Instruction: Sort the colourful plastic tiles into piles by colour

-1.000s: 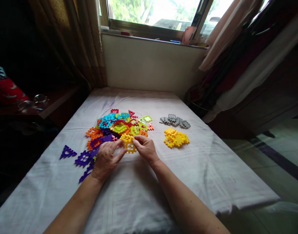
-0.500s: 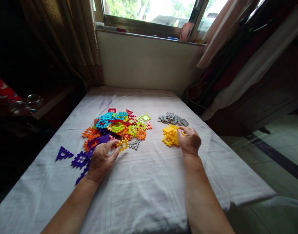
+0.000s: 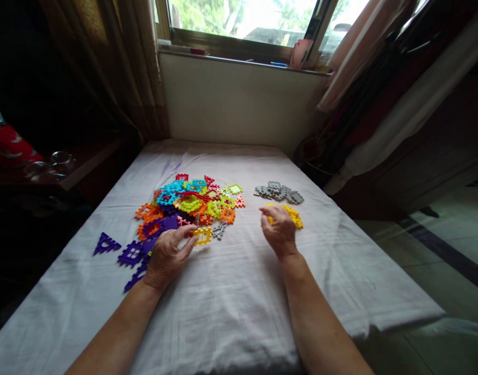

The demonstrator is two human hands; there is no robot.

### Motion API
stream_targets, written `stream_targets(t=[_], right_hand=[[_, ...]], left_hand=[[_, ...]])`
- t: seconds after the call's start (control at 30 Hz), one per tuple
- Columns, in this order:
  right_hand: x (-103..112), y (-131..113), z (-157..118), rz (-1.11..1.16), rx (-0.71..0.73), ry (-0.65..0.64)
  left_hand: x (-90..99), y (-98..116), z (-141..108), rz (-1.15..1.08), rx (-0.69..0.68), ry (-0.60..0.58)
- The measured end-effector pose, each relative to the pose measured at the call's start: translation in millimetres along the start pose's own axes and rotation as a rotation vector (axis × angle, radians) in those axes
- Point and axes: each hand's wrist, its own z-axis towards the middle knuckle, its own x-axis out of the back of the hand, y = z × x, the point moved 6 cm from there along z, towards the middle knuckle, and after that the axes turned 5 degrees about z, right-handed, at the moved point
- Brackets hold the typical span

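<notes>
My left hand (image 3: 170,254) pinches a yellow interlocking building tile (image 3: 203,236) with a window-like cutout, held just over the cloth. Beside it, a mixed heap of coloured tiles (image 3: 190,204) spreads out, with purple tiles (image 3: 131,253) close to my left wrist and a grey triangular tile (image 3: 219,230) right of the held piece. My right hand (image 3: 280,232) hovers in front of a pile of yellow tiles (image 3: 295,216) and partly hides it. Its fingers are loosely curled and apart, with no tile visible in their grip.
A pile of grey tiles (image 3: 278,192) lies behind the yellow ones. A white cloth (image 3: 231,312) covers the table. At the far end stand a wall and a window, with a pink cup-like object (image 3: 300,53) on the sill. Glasses (image 3: 51,165) rest on a dark surface at left.
My right hand has let go of the yellow tiles and shifted left; they now lie spread lower on the cloth. The yellow tile in my left hand has moved slightly right and turned flatter to view.
</notes>
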Motion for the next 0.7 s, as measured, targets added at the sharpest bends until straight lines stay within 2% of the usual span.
stream_targets(t=[0.17, 0.23, 0.3, 0.37, 0.43, 0.57, 0.7], right_hand=[[-54.2, -65.4, -26.2, 0.376, 0.165, -0.389], [-65.6, -77.5, -33.4, 0.431, 0.176, -0.444], [-69.0, -80.3, -34.5, 0.470, 0.157, -0.445], [-64.6, -74.0, -29.6, 0.488, 0.111, -0.411], [-52.3, -58.1, -19.8, 0.453, 0.038, -0.324], [-16.0, -4.2, -0.1, 0.217, -0.199, -0.064], [5.4, 38.4, 4.9, 0.013, -0.373, 0.070]], left_hand=[[-2.4, 7.3, -0.1, -0.033, -0.056, 0.008], [-3.9, 9.6, -0.1, -0.036, -0.073, 0.006], [-5.6, 10.3, -0.4, -0.035, -0.076, 0.004], [-7.2, 9.3, -0.8, -0.040, -0.069, 0.002], [-7.9, 7.0, -1.2, -0.060, -0.054, 0.002], [-6.1, 1.4, -1.3, -0.079, -0.022, 0.000], [-1.9, -1.7, -0.7, -0.035, -0.006, 0.023]])
